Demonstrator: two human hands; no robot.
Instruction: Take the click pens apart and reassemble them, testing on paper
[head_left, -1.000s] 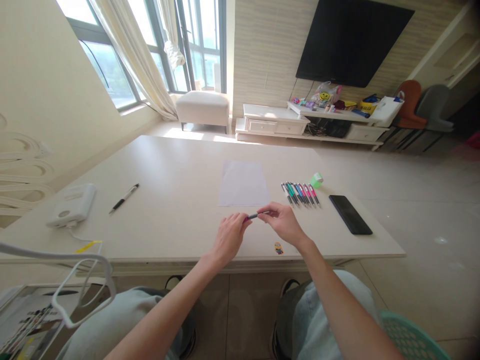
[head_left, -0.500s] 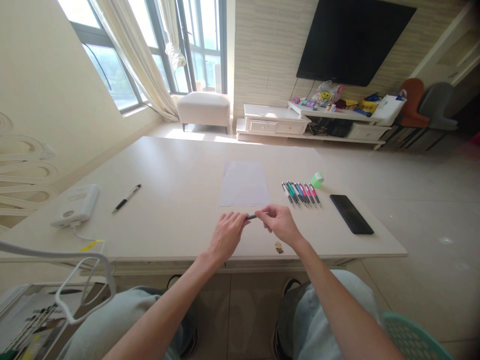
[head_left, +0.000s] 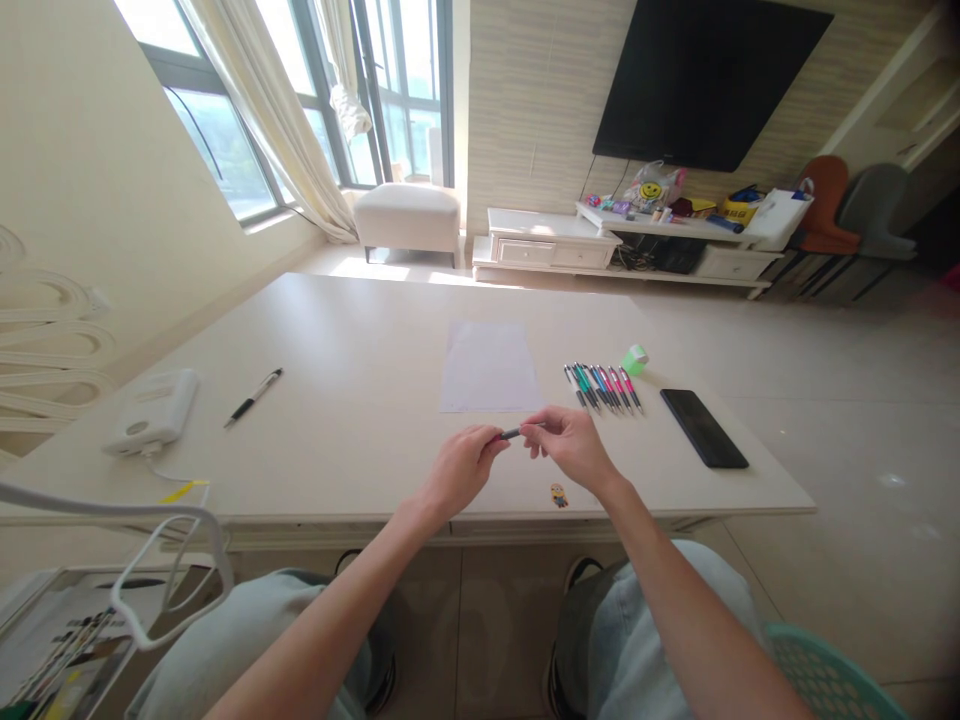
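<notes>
Head view: my left hand (head_left: 463, 465) and my right hand (head_left: 568, 442) each pinch one end of a dark-gripped pen (head_left: 511, 434), held over the white table (head_left: 352, 430) near its front edge; a paper sheet (head_left: 491, 368) lies just beyond, a row of pens (head_left: 604, 391) to its right

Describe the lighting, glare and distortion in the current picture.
Head view: daylight nearly whitens the windows; head view: pale sheen on the table, far left; head view: the television looks skewed, perhaps from wide-angle stretch; head view: the pen between the hands is too small and soft for fine detail.
</notes>
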